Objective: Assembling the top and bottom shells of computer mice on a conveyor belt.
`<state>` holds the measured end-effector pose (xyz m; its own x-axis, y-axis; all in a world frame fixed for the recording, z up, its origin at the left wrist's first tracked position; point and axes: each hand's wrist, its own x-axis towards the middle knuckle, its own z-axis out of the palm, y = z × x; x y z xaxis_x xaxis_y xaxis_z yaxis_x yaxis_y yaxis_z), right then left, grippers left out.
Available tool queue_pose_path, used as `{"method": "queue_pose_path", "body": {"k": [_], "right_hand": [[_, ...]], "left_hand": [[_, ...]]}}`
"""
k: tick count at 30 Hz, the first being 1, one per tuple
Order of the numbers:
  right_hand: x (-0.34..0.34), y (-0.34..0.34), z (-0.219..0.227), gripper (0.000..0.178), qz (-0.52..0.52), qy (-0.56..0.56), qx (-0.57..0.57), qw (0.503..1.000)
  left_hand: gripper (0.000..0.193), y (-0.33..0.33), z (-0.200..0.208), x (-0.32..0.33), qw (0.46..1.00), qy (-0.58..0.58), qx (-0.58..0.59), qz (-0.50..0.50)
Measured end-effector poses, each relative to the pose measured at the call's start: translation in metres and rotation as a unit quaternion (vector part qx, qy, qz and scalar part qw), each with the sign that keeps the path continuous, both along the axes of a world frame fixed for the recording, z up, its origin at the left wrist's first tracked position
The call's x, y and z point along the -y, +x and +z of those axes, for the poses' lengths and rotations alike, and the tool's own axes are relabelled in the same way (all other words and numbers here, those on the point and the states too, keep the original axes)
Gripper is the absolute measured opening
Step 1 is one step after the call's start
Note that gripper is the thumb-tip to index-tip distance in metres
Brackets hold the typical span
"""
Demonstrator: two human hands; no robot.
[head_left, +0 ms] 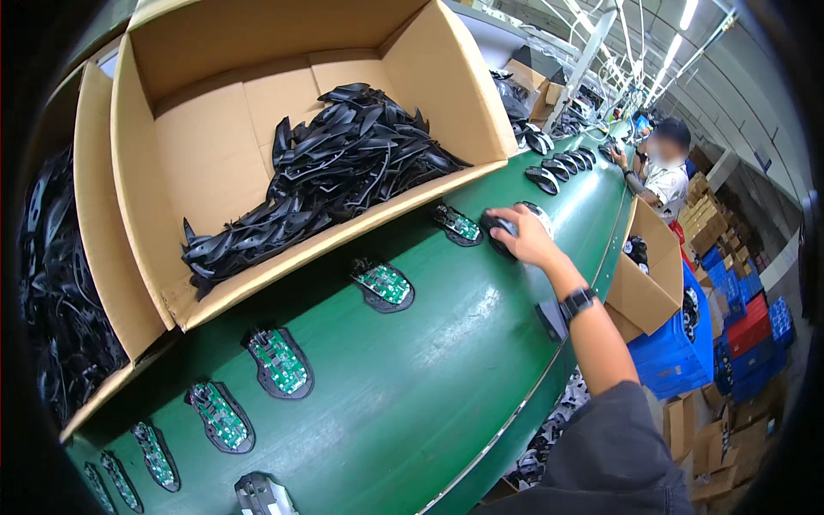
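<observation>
My right hand (528, 239) reaches out over the green conveyor belt, fingers curled around a black computer mouse (495, 225). Just beyond the hand, and partly hidden by it, is a white-and-black mouse part (541, 215). Close to the held mouse lies a mouse base with a green circuit board (457, 225). Another such mouse base (384, 286) rests nearer, with several more in a row toward the lower left. A dark, wedge-shaped piece (552, 320) sits at the belt's edge beside my wrist. My left hand is out of view.
A large cardboard box (206, 172) holding curved black plastic parts (343, 163) borders the belt's left side. Several assembled mice (558, 163) stand farther along. At the right are an open cardboard box (648, 292), a blue bin (678, 360) and a seated co-worker (674, 176).
</observation>
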<state>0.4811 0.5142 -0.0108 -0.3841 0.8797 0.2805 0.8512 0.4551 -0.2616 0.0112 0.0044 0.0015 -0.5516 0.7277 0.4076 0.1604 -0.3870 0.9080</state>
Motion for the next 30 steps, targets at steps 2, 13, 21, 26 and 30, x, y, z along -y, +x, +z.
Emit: {"method": "queue_pose_path", "body": {"k": [2,13,21,26,30], "right_hand": [[0.029,0.009,-0.004,0.041,-0.022,0.003,-0.016,1.0],[0.043,0.021,0.017,0.037,-0.031,0.014,-0.048,0.998],[0.044,0.02,-0.009,0.042,-0.036,-0.009,-0.063,0.997],[0.034,0.033,0.005,0.043,-0.021,0.0,-0.073,0.997],[0.031,0.028,-0.01,0.043,-0.034,-0.033,-0.053,0.997]], "left_hand": [[0.019,0.006,-0.003,0.001,1.0,-0.006,0.014,0.013],[0.019,-0.002,0.011,-0.004,1.0,0.003,-0.012,-0.023],[0.019,-0.006,0.016,0.0,1.0,0.003,-0.001,-0.012],[0.018,-0.003,0.013,0.001,1.0,0.0,-0.028,-0.014],[0.018,-0.002,0.015,0.0,1.0,-0.007,-0.013,-0.004]]}}
